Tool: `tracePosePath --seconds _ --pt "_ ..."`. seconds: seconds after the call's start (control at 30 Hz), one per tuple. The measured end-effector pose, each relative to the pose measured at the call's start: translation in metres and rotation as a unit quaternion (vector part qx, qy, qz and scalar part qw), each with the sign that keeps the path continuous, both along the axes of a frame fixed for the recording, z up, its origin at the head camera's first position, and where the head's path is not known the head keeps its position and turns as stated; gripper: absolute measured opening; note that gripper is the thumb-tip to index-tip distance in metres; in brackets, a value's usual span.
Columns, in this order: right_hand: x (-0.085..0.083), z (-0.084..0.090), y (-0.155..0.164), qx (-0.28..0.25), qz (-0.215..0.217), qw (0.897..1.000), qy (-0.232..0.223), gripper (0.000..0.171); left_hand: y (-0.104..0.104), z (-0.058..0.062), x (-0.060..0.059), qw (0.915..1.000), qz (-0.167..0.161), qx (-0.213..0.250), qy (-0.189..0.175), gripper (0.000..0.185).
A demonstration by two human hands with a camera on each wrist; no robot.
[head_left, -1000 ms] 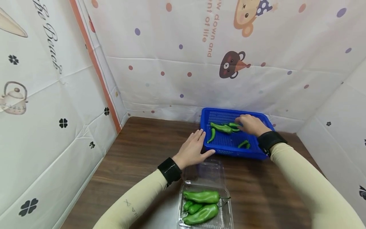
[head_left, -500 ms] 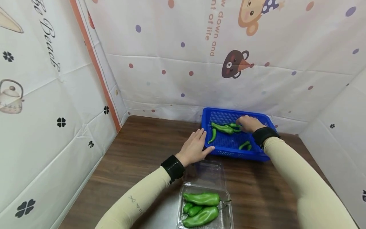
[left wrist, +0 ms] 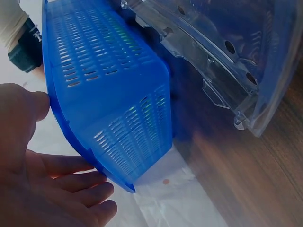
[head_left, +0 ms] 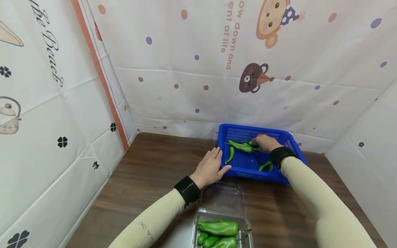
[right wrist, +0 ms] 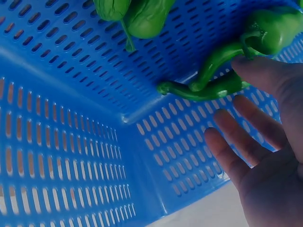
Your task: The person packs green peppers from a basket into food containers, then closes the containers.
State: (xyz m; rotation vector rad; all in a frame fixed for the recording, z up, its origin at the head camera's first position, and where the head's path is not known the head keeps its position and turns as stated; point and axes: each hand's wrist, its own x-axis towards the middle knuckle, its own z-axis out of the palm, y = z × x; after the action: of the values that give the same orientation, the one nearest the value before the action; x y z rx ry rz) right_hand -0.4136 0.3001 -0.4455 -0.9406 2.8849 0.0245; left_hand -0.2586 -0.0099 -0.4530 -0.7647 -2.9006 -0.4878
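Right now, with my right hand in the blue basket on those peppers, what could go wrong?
The right hand only touches the long green pepper with its fingertips, fingers spread, so the pepper may slip or roll away. Other peppers lie close by and could get dragged along. The left hand rests flat against the blue basket corner without gripping it, so the basket might slide toward the open clear container of peppers.

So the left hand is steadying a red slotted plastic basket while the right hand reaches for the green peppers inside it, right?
Not quite: the slotted plastic basket is blue, not red, as the head view shows. The rest holds: the left hand rests against its near corner, and the right hand reaches among the green peppers inside it.
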Motion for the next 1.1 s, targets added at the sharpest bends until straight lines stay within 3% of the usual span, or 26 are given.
tracePosePath --seconds 0.43,0.87,1.1 --pt "0.0 -0.01 -0.01 -0.007 0.0 1.0 0.026 0.027 -0.001 0.003 -0.002 0.9999 0.004 -0.008 0.009 0.073" --pt "0.008 -0.02 -0.013 -0.025 -0.008 1.0 -0.017 0.026 -0.002 -0.001 0.001 0.9999 0.003 -0.008 0.012 0.073" --pt "0.005 -0.021 -0.012 -0.042 -0.009 0.999 -0.021 0.014 -0.002 -0.001 0.0 0.9998 0.003 -0.013 0.013 0.073"
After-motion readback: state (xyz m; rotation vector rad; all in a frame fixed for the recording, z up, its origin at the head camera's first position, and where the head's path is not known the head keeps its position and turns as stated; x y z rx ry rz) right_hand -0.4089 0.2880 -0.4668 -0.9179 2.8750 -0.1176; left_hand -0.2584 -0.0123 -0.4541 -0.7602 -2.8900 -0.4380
